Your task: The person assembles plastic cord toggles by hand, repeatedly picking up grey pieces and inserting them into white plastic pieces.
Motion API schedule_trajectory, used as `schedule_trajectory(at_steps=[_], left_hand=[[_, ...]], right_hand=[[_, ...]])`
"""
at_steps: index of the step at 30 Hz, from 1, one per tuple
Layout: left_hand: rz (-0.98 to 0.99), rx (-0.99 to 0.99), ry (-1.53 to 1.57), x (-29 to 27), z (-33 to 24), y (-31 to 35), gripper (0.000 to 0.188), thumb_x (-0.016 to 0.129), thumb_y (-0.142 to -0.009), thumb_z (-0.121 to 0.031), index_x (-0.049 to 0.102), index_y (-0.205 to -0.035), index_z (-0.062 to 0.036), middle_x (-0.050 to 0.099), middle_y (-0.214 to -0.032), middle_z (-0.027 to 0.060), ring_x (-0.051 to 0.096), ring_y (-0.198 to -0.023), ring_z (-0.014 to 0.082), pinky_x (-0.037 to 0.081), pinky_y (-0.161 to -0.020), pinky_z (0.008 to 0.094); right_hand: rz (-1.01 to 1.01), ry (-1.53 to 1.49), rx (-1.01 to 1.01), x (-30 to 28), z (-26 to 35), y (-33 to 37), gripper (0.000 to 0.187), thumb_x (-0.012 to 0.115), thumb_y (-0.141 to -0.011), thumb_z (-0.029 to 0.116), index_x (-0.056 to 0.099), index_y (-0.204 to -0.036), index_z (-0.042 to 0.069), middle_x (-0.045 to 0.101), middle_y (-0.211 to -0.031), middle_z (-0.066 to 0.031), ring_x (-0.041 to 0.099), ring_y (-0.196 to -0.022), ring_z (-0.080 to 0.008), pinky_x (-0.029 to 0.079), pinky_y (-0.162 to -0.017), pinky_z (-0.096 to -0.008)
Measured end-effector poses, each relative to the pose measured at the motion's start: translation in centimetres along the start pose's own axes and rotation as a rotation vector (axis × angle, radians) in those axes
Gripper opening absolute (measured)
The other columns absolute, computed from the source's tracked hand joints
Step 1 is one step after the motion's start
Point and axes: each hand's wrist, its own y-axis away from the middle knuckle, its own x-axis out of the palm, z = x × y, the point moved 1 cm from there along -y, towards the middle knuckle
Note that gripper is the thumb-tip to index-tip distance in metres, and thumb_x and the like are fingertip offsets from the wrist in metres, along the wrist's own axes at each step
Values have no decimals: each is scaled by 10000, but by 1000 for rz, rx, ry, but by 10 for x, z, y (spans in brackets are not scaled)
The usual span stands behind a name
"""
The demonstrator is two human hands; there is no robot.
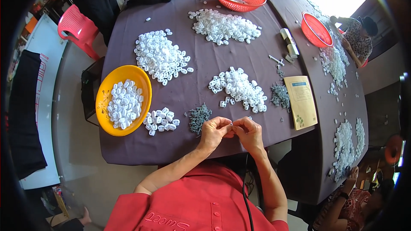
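Observation:
My left hand (212,135) and my right hand (250,134) meet at the table's near edge, thumbs and fingers pinched together. A tiny pale bit shows between the fingertips, too small to name. Just left of my left hand lies a heap of small grey pins or screws (200,119). Beyond my hands is a pile of small white plastic pieces (240,89) with dark holes. A small group of white oval pieces (161,121) with dark markings lies farther left, next to a yellow bowl (146,86) holding more of them.
More white heaps (160,55) cover the dark tablecloth (128,149). At right lie a second grey heap (280,95), a tan envelope (301,102) and a small box (289,42). Red baskets (257,1) stand farther back. Other people sit along the right-hand table; a pink chair (77,28) stands left.

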Motion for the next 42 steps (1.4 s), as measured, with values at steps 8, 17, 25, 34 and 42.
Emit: schedule_trajectory(at_steps=[8,17,25,34,42], left_hand=[[-46,-43,157,-2,2,-4,155,596,-847,-19,613,-989,40,640,-801,73,630,-657,123,558,-591,250],[-22,-75,222,-6,3,-4,155,595,-849,-21,600,-993,37,650,-829,101,644,-685,159,568,-618,285],[-18,-61,227,-7,3,-2,130,605,-845,-30,597,-957,35,647,-821,98,644,-692,161,567,-627,290],[-64,-45,174,-4,0,-1,113,603,-846,-35,599,-937,31,639,-787,84,641,-671,149,563,-616,276],[-78,-43,154,-2,1,1,114,603,-845,-33,595,-944,24,642,-806,85,647,-679,157,565,-629,284]], right_hand=[[-143,546,-384,-10,11,-53,124,583,-791,30,623,-907,47,588,-872,-119,595,-739,-303,475,-627,-351],[-10,911,-327,-3,9,-74,142,506,-774,35,567,-903,36,509,-901,-124,532,-847,-300,453,-700,-398],[-120,708,-451,-4,18,-61,106,636,-764,48,606,-864,31,605,-772,-85,609,-683,-248,471,-572,-339],[-160,-525,274,7,-11,-8,150,606,-844,29,629,-987,-10,656,-839,-62,644,-719,-130,544,-646,-246],[-150,-583,256,6,-14,-2,149,594,-851,23,618,-993,-13,650,-873,-74,645,-740,-136,548,-669,-251]])
